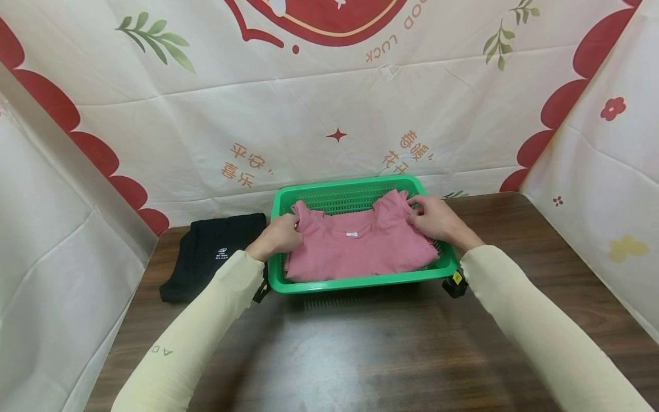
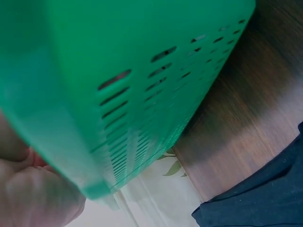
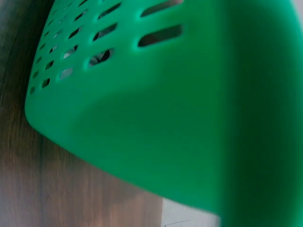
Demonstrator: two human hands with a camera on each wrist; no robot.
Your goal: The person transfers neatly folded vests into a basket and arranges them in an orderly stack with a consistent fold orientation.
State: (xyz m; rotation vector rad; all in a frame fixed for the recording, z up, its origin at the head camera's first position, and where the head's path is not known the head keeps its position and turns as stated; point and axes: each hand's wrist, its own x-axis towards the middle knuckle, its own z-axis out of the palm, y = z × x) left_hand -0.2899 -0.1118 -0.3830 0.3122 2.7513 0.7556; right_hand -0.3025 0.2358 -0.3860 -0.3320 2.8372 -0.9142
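Observation:
A folded pink shirt (image 1: 360,246) lies inside a green plastic basket (image 1: 360,282), its neckline and white label facing up. My left hand (image 1: 283,233) reaches over the basket's left rim and grips the shirt's left shoulder edge; its fingertips are partly hidden. At the opposite shoulder, my right hand (image 1: 434,217) pinches the cloth between thumb and fingers. In the left wrist view, part of the left hand (image 2: 40,196) shows beside the basket's slotted wall (image 2: 80,71). Only the basket's outer side (image 3: 142,118) fills most of the right wrist view, with the right hand out of sight.
A folded black garment (image 1: 218,252) with a small white print lies on the brown wooden table (image 1: 329,355), left of the basket. Behind the basket hangs a white patterned cloth (image 1: 319,114), which also covers both sides.

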